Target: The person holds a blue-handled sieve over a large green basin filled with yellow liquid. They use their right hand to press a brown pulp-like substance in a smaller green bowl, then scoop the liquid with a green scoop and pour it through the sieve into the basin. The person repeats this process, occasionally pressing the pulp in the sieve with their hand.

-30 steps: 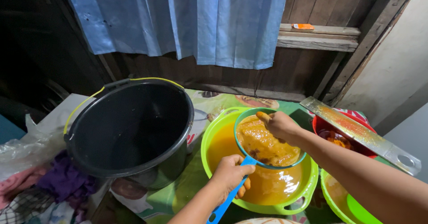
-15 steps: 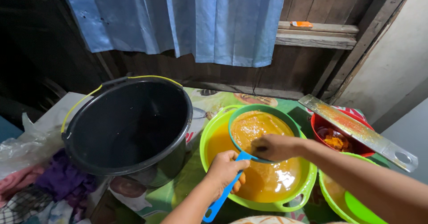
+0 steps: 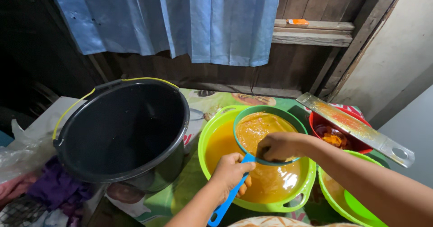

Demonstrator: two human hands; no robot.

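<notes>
Orange pulp fills the sieve (image 3: pixel 266 132), whose blue handle the left hand (image 3: pixel 231 173) grips at six o'clock so liquid drains into the green basin (image 3: pixel 212 139), while the right hand (image 3: pixel 277 146), fingers curled, presses the pulp.

The surface (image 3: pixel 198 107) is covered with a green printed cloth, of which only patches are seen between the vessels. A large black bucket (image 3: pixel 124 132) with a yellow handle is set on its left part. Just beside it, a lime-green basin (image 3: pixel 216 132) filled with orange liquid is placed at the middle. A red bowl (image 3: pixel 318 118) is seen at the right, and a second green basin (image 3: pixel 331 195) at the near right corner. Crumpled clear plastic (image 3: pixel 20 148) and purple cloth (image 3: pixel 56 188) are heaped at the left edge.
</notes>
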